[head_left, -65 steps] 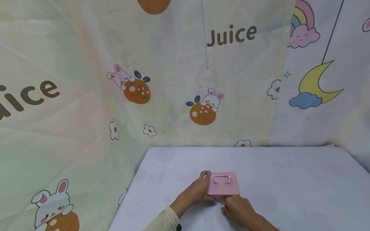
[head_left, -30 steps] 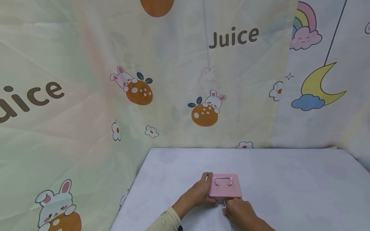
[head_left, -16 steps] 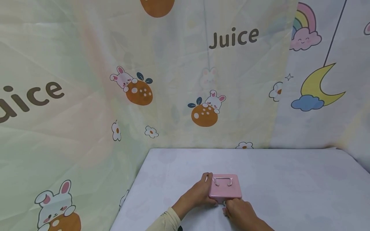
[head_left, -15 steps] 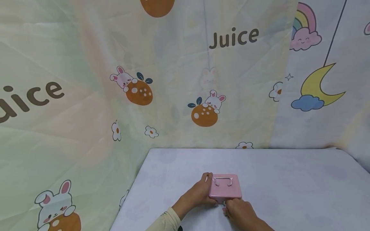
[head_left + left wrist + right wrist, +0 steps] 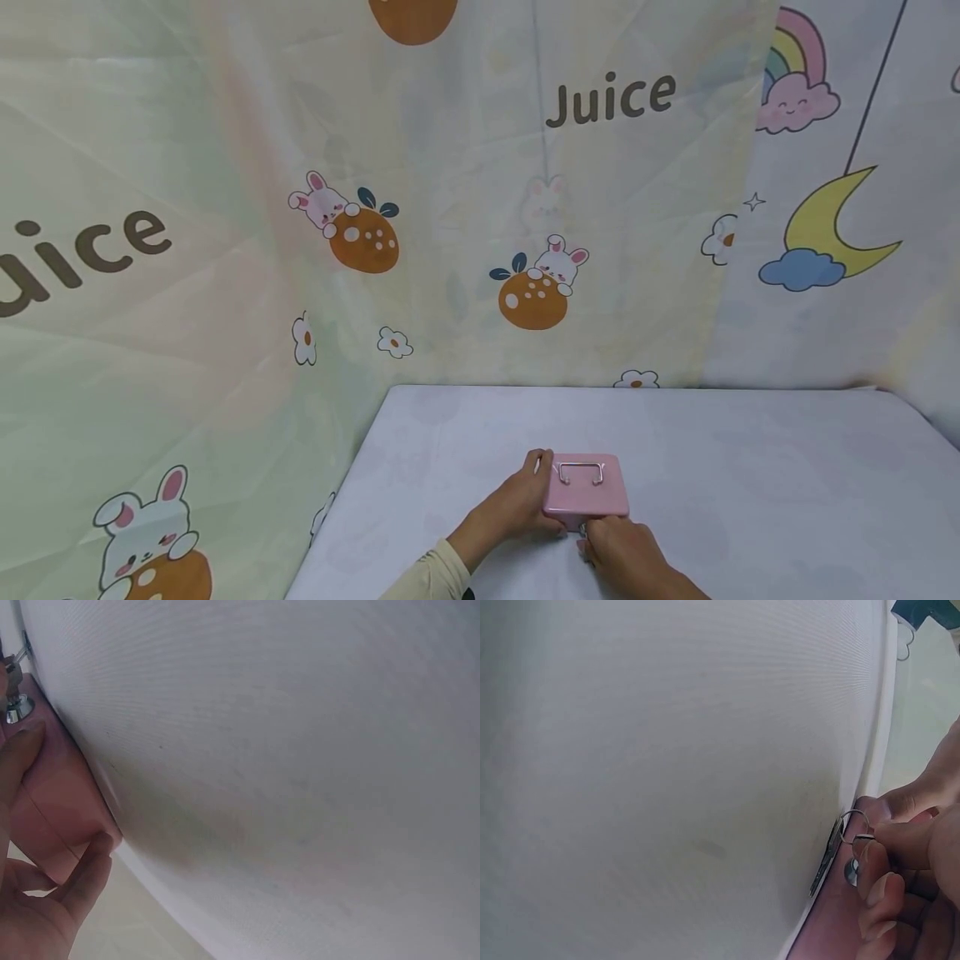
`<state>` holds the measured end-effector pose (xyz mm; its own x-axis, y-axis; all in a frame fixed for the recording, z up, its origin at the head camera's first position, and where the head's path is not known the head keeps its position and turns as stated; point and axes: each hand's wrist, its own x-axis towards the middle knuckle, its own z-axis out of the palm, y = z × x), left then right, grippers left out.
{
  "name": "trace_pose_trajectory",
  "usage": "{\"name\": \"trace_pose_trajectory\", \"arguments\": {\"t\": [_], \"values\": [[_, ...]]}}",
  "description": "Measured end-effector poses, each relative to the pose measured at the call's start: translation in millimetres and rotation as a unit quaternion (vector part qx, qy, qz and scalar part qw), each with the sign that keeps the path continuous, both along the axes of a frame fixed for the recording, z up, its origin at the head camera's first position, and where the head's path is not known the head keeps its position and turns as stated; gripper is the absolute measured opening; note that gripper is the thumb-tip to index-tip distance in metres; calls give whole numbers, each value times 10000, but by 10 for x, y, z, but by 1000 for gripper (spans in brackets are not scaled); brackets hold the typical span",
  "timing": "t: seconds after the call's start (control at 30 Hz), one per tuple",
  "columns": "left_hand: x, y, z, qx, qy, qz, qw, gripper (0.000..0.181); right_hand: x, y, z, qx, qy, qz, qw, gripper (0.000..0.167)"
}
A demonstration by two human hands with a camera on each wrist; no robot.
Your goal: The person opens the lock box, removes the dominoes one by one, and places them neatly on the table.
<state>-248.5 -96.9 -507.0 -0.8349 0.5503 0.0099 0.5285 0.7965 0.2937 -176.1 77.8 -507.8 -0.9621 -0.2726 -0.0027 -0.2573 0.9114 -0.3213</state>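
A pink box point(image 5: 586, 497) with a wire handle point(image 5: 581, 473) on its lid stands on the white table. My left hand point(image 5: 517, 502) grips its left side; the left wrist view shows the thumb on the front of the box point(image 5: 60, 802) by a round metal lock. At the front, my right hand point(image 5: 626, 548) pinches a small key on a ring. In the right wrist view the ring point(image 5: 855, 813) hangs from the fingers with another metal key point(image 5: 826, 857), beside the lock point(image 5: 851, 871). The pinched key's tip is hidden.
The white table point(image 5: 750, 467) extends behind and right of the box. A printed curtain point(image 5: 450, 167) with rabbits, oranges and a moon hangs along the table's back and left edges.
Across the head frames the whole view has shifted slightly. Both hands keep their holds at the box, with no clear movement relative to it.
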Motion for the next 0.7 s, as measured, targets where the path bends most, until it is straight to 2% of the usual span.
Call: {"name": "trace_pose_trajectory", "arguments": {"t": [0.23, 0.47, 0.7], "values": [[-6, 9, -3, -77, 19, 42, 10000, 116, 2, 12, -25, 17, 228, 50, 9997, 22], [-21, 12, -11, -89, -108, 161, 9998, 117, -2, 11, -24, 23, 157, 51, 9999, 22], [-26, 11, -18, -63, -76, 135, 9999, 116, -7, 12, -17, 41, 184, 57, 9998, 23]]}}
